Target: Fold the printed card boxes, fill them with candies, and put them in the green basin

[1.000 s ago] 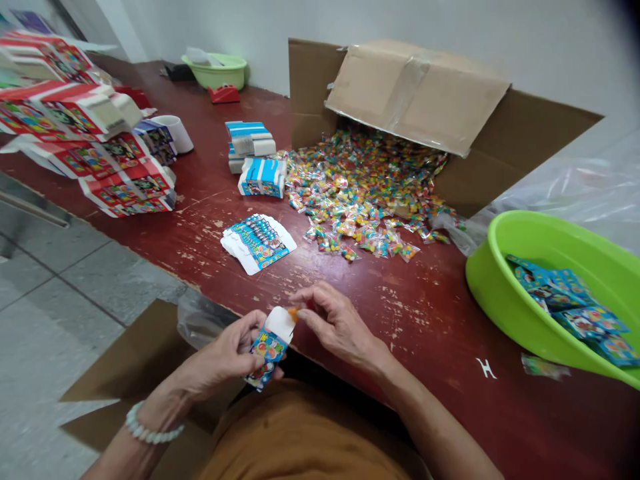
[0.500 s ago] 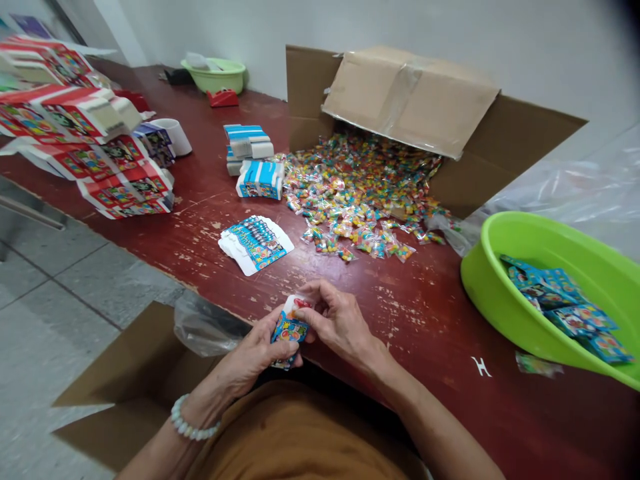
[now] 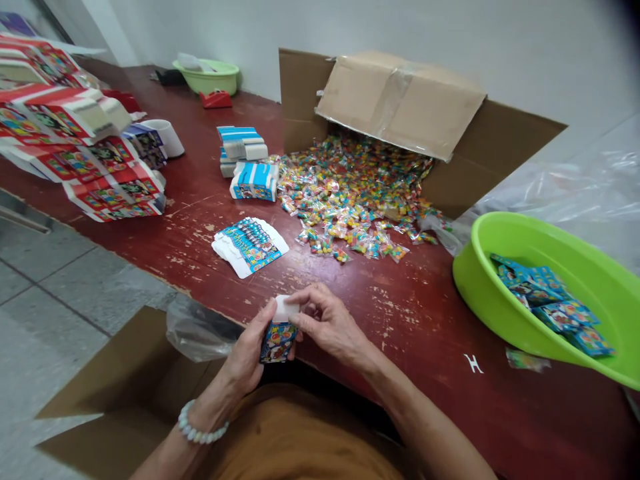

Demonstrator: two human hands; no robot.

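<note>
My left hand [image 3: 253, 348] is wrapped round a small blue printed candy box [image 3: 279, 341], held upright near the table's front edge. The thumb and forefinger of my right hand [image 3: 327, 320] are closed on the white flap at its top. Beyond them, on the red table [image 3: 350, 287], lies a fanned stack of flat blue cartons [image 3: 253, 245]. Small clear bags of coloured candy [image 3: 345, 227] spill out of a cardboard box [image 3: 400, 97] lying on its side.
On the right, a green basin [image 3: 467, 280] holds several filled blue boxes. Bundled blue cartons [image 3: 254, 181] and stacked red cartons [image 3: 115, 183] stand to the left, near a white roll [image 3: 167, 138]. Below the table edge is an open cardboard box [image 3: 115, 373].
The red bit at the box's mouth no longer shows; the white flap now covers the top. The box has turned more upright, and the whole view has shifted slightly.
</note>
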